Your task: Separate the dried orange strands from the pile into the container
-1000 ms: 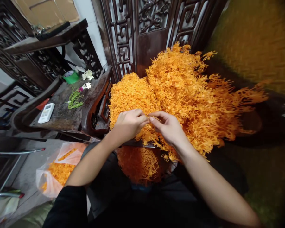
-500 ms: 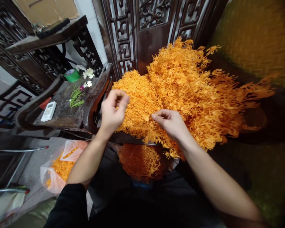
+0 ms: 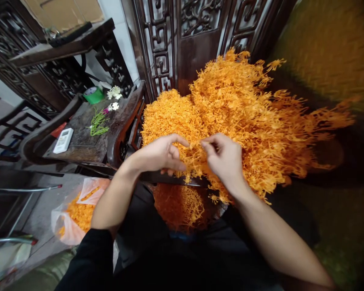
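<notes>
A big heap of orange, spidery branched sprigs [image 3: 239, 105] spreads in front of me, with a denser mound of short orange pieces [image 3: 170, 115] on its left. My right hand [image 3: 226, 157] is closed in a pinch at the heap's near edge, gripping a small orange sprig [image 3: 197, 144] whose end points toward my left hand. My left hand [image 3: 162, 153] has its index finger and thumb apart, close to that sprig. Whether the left fingertips touch it, I cannot tell. Below, between my knees, more orange strands [image 3: 192, 206] show in a shadowed reddish area.
On the dark carved wooden chair [image 3: 79, 149] at left lie a white remote control [image 3: 63, 140], green tape [image 3: 93, 95], green stems [image 3: 98, 123] and white flowers [image 3: 113, 93]. A plastic bag [image 3: 69, 232] of orange bits rests on the floor. Carved panels [image 3: 198, 52] stand behind.
My left hand has come down and to the right from a raised spot over the small mound, its fingers spreading near my right hand. The right hand has shifted slightly and stays pinched.
</notes>
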Tool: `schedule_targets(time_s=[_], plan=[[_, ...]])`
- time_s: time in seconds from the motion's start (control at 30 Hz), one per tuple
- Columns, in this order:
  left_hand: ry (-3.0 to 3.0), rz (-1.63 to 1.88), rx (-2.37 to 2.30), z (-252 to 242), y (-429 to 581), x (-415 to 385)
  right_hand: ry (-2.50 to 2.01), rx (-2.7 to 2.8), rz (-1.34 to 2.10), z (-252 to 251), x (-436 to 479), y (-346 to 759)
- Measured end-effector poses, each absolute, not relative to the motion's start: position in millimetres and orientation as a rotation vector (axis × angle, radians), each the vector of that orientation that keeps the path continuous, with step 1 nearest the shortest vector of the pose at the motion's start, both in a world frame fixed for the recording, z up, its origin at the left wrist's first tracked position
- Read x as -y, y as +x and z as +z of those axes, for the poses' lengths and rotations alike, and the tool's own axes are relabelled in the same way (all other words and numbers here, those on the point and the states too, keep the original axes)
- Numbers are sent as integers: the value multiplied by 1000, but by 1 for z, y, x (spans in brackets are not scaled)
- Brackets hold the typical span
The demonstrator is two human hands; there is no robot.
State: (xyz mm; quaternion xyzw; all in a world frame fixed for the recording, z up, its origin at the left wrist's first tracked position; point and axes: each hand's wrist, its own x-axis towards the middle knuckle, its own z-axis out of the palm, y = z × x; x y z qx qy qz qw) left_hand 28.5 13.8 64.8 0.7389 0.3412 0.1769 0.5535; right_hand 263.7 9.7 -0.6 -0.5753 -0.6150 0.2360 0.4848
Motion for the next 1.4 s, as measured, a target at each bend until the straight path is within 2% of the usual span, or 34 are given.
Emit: schedule_targets(time_s=[0.1,0.27,0.43,0.57,0.67,0.73,0.8,0.9,1.1,1.4], plan=[[1752,501,-860,66,24,-22,-1444,1211,566,-2,-22,285],[1704,1207,-1436,22,39,-90,-1117,911,1237,5,-21,279],[1930,1552,-1516,-4,53,-153,-961,857,1485,13,-11,260],[2220,1290,-1571,-6,53,-166,-922,814,1579,15,-8,257],[2204,1147,-1483,4,55,-147,-888,774,1607,14,-7,256],[2069,1061,-1248,14,59,-123,-858,738,1616,13,-8,256],[1821,800,-920,24,62,-95,-824,718,1624,11,-9,256],[1430,608,-742,32,64,-61,-783,726,1601,9,-10,258],[1215,559,-740,43,53,-31,-793,810,1486,6,-6,254],[1329,844,-917,45,33,-23,-641,1211,1570,31,5,273]])
